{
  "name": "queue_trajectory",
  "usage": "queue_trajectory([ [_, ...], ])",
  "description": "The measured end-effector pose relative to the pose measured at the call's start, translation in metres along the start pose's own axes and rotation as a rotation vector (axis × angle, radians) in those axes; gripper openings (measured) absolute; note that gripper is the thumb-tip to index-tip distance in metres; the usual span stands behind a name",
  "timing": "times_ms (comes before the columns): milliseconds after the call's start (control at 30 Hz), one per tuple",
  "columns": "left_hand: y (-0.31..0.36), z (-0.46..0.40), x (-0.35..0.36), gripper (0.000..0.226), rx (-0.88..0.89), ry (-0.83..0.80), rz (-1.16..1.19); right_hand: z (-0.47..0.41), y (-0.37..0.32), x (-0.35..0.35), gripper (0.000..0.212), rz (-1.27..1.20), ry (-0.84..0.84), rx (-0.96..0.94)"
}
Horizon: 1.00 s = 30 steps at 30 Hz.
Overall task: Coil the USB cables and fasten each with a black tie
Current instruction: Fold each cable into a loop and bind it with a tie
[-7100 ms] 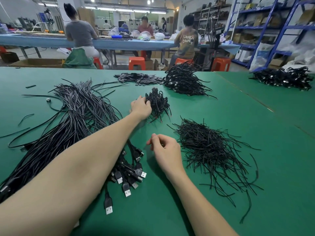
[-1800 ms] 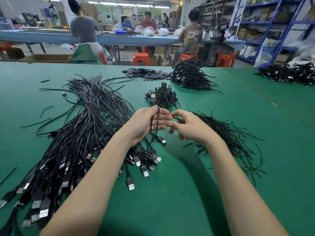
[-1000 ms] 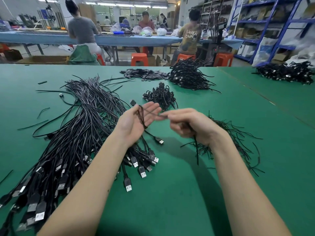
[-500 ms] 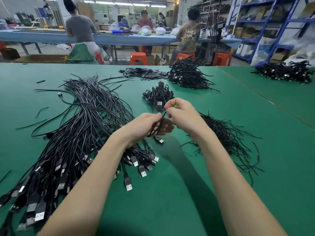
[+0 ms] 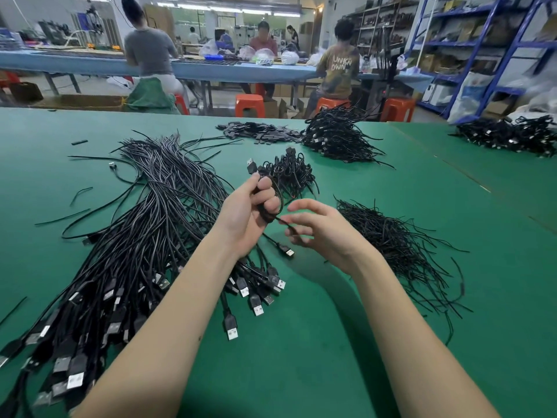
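My left hand (image 5: 250, 212) grips a coiled black USB cable (image 5: 275, 197) above the green table (image 5: 301, 342). One plug (image 5: 251, 166) sticks up past my fingers and the other plug (image 5: 288, 251) hangs below. My right hand (image 5: 319, 230) is close beside it, thumb and fingers pinching the end of a thin black tie (image 5: 287, 226) that runs from the coil. A long heap of loose USB cables (image 5: 144, 236) lies on the left. The pile of black ties (image 5: 391, 236) is on the right. A small heap of tied coils (image 5: 292, 173) sits just beyond my hands.
A larger heap of cables (image 5: 334, 137) and a patch of flat black pieces (image 5: 259, 134) lie at the table's far edge. Another cable heap (image 5: 509, 134) is at the far right. People sit at a blue table (image 5: 211, 66) behind; blue shelving (image 5: 482, 46) stands on the right.
My left hand has turned and lifted the coil so one plug points up. My right hand has dropped from above the coil to its right side, fingers spread more.
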<state>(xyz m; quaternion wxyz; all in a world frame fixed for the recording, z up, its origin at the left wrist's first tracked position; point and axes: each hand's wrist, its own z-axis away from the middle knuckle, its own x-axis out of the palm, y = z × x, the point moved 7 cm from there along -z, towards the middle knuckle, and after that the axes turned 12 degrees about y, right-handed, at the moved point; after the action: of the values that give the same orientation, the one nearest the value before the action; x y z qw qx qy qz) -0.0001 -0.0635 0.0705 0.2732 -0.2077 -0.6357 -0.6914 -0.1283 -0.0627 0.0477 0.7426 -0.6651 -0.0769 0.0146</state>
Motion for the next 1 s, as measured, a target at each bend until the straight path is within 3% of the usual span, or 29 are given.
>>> queue_trajectory([
  [133, -0.009, 0.010, 0.010, 0.045, -0.120, -0.208, -0.002, 0.002, -0.010, 0.001, 0.032, 0.013, -0.096, -0.042],
  [200, -0.012, 0.013, 0.013, 0.046, -0.144, -0.256, -0.045, 0.004, -0.016, -0.001, 0.026, 0.024, -0.043, -0.078],
  [267, -0.013, 0.011, 0.012, 0.044, -0.115, -0.210, -0.150, 0.003, -0.020, -0.008, 0.011, 0.097, 0.085, -0.143],
  [367, -0.005, 0.003, 0.004, 0.039, 0.188, -0.010, -0.552, 0.002, -0.030, -0.016, 0.002, 0.236, 0.228, -0.266],
  [433, -0.002, 0.001, 0.003, 0.039, 0.335, 0.097, -0.685, 0.003, -0.032, -0.014, 0.003, 0.242, 0.228, -0.274],
  [600, -0.022, -0.005, 0.001, 0.034, 0.202, 0.128, -0.577, 0.002, -0.030, -0.018, 0.009, 0.190, 0.288, -0.257],
  [700, -0.028, -0.002, 0.008, 0.018, 0.198, 0.041, -0.648, 0.001, -0.030, -0.022, 0.010, 0.172, 0.319, -0.258],
  [800, -0.031, 0.000, 0.006, 0.024, 0.174, 0.057, -0.691, 0.000, -0.026, -0.025, 0.011, 0.168, 0.317, -0.254],
  [1000, -0.031, 0.005, 0.011, 0.029, 0.096, -0.006, -0.563, -0.001, -0.032, -0.028, 0.011, 0.454, 0.487, -0.455],
])
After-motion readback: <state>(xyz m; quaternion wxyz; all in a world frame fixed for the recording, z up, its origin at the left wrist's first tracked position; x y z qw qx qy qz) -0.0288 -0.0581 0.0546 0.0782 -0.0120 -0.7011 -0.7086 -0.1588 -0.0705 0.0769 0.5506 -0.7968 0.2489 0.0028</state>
